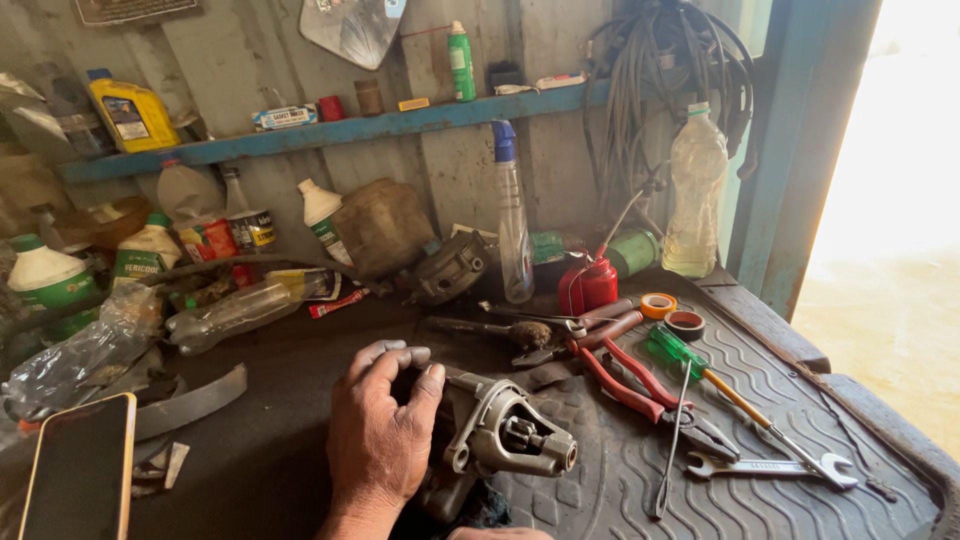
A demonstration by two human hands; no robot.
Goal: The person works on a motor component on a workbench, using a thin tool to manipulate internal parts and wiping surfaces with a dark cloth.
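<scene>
While my left hand point(380, 430) curls over the back end of the grey metal motor housing point(505, 430), fingers bent and closed around it, the part rests on the ribbed rubber mat point(760, 380) covering the desk. Only a sliver of my right hand point(497, 533) shows at the bottom edge, so I cannot tell its grip. Just right of the housing lie red-handled pliers point(640, 385), a green-handled screwdriver point(700, 365) and an open-ended spanner point(775, 466). A phone point(80, 470) lies at my far left.
</scene>
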